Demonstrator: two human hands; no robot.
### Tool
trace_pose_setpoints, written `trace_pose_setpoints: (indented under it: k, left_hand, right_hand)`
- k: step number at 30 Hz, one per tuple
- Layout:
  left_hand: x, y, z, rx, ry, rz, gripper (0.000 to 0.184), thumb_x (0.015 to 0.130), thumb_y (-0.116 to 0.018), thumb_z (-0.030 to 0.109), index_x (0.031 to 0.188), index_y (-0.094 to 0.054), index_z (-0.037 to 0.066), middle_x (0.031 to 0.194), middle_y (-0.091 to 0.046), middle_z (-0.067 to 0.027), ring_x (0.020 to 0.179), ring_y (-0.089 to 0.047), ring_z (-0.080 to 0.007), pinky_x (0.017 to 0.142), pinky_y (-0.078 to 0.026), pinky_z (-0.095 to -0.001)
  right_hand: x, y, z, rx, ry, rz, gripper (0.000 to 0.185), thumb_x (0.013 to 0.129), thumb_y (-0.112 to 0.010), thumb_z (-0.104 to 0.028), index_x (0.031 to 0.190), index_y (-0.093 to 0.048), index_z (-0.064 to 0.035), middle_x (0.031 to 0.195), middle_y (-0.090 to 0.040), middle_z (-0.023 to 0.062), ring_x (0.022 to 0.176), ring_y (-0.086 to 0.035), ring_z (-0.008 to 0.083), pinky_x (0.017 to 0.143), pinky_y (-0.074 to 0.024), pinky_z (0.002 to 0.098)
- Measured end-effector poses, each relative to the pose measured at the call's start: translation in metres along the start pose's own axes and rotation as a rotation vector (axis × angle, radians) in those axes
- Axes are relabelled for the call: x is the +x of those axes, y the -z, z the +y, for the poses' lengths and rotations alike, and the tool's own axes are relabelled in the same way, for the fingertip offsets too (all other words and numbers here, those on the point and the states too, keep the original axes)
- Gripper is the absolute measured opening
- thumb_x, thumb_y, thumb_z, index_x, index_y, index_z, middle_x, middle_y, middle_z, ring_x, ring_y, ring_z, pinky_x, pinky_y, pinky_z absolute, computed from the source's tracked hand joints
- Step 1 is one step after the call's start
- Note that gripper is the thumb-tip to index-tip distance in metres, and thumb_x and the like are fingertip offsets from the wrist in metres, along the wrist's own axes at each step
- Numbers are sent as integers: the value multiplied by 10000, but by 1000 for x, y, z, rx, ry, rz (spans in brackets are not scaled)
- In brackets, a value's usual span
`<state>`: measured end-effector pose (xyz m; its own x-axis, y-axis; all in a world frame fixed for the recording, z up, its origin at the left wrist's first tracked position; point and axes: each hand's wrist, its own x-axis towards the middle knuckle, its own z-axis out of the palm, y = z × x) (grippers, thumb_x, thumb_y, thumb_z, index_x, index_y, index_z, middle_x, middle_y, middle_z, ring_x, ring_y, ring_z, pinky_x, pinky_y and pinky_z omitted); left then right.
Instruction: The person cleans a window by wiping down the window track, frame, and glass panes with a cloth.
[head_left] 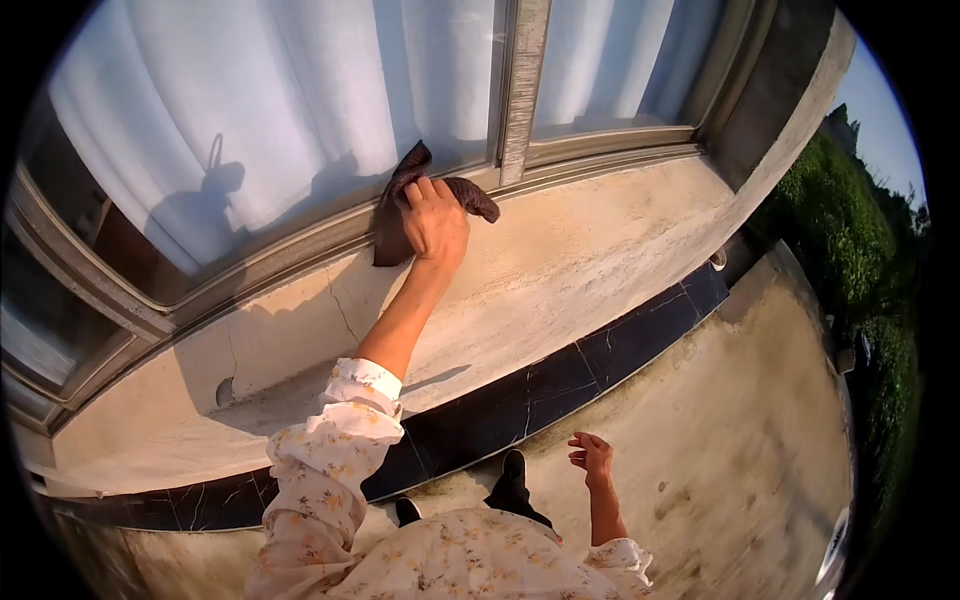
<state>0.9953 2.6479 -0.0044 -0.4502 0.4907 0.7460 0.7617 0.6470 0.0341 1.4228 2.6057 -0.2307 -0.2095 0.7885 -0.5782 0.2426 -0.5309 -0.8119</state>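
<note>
My left hand is closed on a dark brown cloth, bunched up with loose ends sticking out on both sides. It presses the cloth against the lower rail of the window frame, just left of the upright post between two panes. Behind the glass hangs a white curtain, with shadows falling across it. My right hand hangs low at my side over the concrete ground, fingers loosely bent and apart, holding nothing.
A pale, cracked concrete sill runs beneath the window. Below it lies a band of black tiles along the wall's foot. Concrete ground reaches to green plants at the right. My shoes stand near the tiles.
</note>
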Motion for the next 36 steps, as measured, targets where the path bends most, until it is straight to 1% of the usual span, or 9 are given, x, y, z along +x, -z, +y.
trace_pose_setpoints:
  k: [4, 8, 10, 16, 21, 25, 27, 32, 36]
  left_hand:
    - [20, -17, 79, -198, -66, 37, 165, 742, -566, 97, 829, -554, -42, 898, -510, -161, 906, -467, -293, 805, -419, -392]
    - [23, -11, 103, -457, 306, 127, 274, 818, -585, 159, 992, -537, -47, 1006, -505, -169, 1012, -472, -287, 910, -378, -361]
    - [27, 4, 97, -1364, 640, 311, 398, 831, -558, 109, 1165, -413, -52, 1121, -452, -162, 1110, -407, -299, 934, -350, -402]
    - [97, 37, 92, -1128, 310, 712, 505, 877, -477, 116, 1304, -257, -41, 1306, -289, -192, 1220, -316, -318, 1060, -202, -407]
    - [216, 66, 101, -655, -330, 551, 820, 755, -476, -35, 1399, 32, -32, 1442, 72, -305, 1344, 19, -452, 1093, -48, -506]
    - [348, 166, 86, -401, -543, 736, 918, 718, -557, 29, 1392, 63, -30, 1434, -2, -323, 1305, -145, -465, 1075, -157, -484]
    - [405, 214, 71, -323, -508, 642, 863, 716, -586, 130, 1414, -91, 14, 1464, -154, -205, 1265, -286, -359, 1008, -236, -503]
    - [399, 203, 38, 285, -421, 869, 805, 718, -597, 152, 1411, -202, 45, 1484, -181, -85, 1309, -259, -279, 1012, -223, -510]
    - [249, 123, 51, 130, -416, 460, 868, 626, -545, -12, 1426, -229, 97, 1498, -164, -77, 1367, -178, -264, 956, -248, -480]
  right_hand:
    - [45, 38, -25, 13, 14, -41, 277, 886, -524, -227, 1021, -615, -3, 820, -662, 97, 545, -600, 142, 493, -511, 250]
    - [89, 69, -63, 18, 11, -17, 254, 881, -527, -202, 997, -611, 7, 814, -658, 112, 533, -601, 152, 475, -508, 249]
    - [113, 75, -59, 78, -13, -44, 246, 874, -531, -209, 975, -612, 1, 813, -654, 107, 540, -591, 149, 478, -502, 254]
    - [150, 51, -63, 163, 14, -163, 236, 866, -544, -201, 954, -605, 10, 773, -649, 115, 511, -578, 153, 446, -496, 260]
    - [160, 41, -69, 108, 65, -230, 237, 874, -558, -202, 979, -622, 1, 747, -652, 111, 480, -567, 143, 414, -475, 262]
    - [193, 63, -63, 149, 109, -219, 222, 869, -573, -197, 971, -638, -11, 716, -652, 90, 460, -551, 143, 389, -453, 261]
    - [211, 83, -57, 144, 91, -199, 291, 853, -596, -223, 1041, -592, -1, 802, -645, 116, 513, -565, 176, 417, -467, 286]
    - [168, 87, -97, 173, 116, 40, 282, 889, -526, -220, 965, -605, 40, 752, -659, 134, 484, -592, 156, 422, -500, 256]
    - [130, 58, -136, 171, 328, -84, 320, 889, -536, -242, 986, -604, 55, 759, -660, 138, 469, -579, 148, 421, -497, 253]
